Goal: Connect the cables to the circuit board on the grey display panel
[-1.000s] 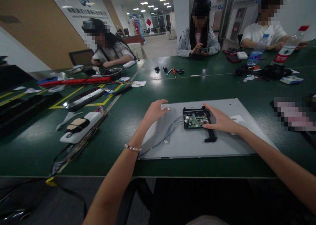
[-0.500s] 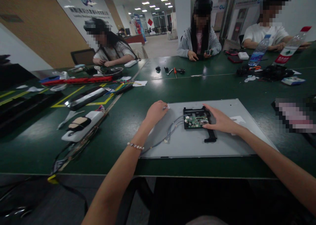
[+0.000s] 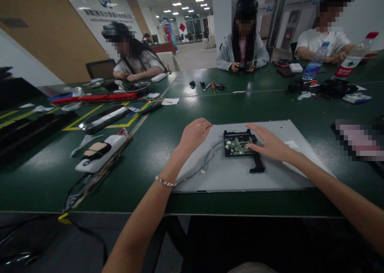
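Observation:
My left hand [image 3: 196,134] is closed in a pinch above the far left corner of a pale grey flat panel [image 3: 228,181]. Whatever its fingers may hold is too small and hidden to make out. A green circuit board [image 3: 238,148] sits in a black plastic frame [image 3: 257,163] on the panel, with thin grey cables [image 3: 206,159] running off to the left. Over the frame's right side is my right hand [image 3: 268,143], thumb and fingers spread apart. Its thumb lies over the board's right part; its fingertips reach past the frame's far edge.
Beyond the panel lie a wrench [image 3: 206,87] and a red screwdriver [image 3: 213,88]. A white device with a strap [image 3: 100,153] is at left. Two bottles, one blue-capped [image 3: 315,63], stand far right, and a phone-like item [image 3: 357,140] lies nearer. Several people sit across the green table.
My left hand has shifted right and slightly away from me. My right hand's fingers have lifted off the frame's far edge. A person opposite has brought both hands together around an object.

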{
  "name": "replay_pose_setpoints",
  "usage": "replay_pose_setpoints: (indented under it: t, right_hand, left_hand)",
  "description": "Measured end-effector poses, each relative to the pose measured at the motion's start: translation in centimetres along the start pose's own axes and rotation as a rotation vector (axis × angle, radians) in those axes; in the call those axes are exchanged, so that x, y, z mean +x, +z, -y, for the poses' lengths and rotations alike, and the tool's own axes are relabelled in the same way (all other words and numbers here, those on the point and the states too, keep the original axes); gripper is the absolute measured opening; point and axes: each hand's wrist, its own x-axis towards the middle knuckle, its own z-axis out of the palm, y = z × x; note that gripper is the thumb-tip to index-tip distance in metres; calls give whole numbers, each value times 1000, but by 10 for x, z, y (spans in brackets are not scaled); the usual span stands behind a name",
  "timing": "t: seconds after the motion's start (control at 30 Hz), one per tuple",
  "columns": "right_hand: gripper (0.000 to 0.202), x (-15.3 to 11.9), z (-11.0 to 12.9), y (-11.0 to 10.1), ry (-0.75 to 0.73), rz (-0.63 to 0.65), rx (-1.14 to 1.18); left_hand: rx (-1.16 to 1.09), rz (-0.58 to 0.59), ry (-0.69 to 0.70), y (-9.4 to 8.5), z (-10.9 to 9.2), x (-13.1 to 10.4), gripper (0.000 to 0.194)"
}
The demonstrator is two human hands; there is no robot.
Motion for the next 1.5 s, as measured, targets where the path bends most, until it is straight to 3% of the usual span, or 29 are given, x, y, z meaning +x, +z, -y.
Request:
replay_pose_setpoints:
  t: [0.27,0.43,0.6,0.7,0.8,0.93,1.07,1.33,1.5]
  right_hand:
    - [47,61,51,15,-129,-3,-54]
    - [32,75,65,28,-79,-45,-52]
    - [29,69,47,22,-36,-66,-78]
    - [27,61,22,12,-3,-136,-128]
    - [27,50,-4,3,72,-221,-137]
    - [25,41,-26,0,152,-285,-115]
    - [24,41,-29,4,130,-268,-137]
    - [25,43,-23,14,77,-48,-264]
    - [25,44,-24,16,67,-25,-254]
  left_hand:
    - [31,78,109,7,-18,-2,28]
    - [-1,75,142,11,-23,-4,25]
    - [-142,53,129,11,-29,-6,27]
    - [-266,55,105,13,-32,-8,51]
    - [-405,186,122,16,-33,-10,75]
    - [-506,351,112,21,-34,-13,88]
    - [-514,358,114,25,-33,-13,93]
    - [-501,330,122,29,-33,-13,90]
    - [-492,330,118,28,-34,-12,91]
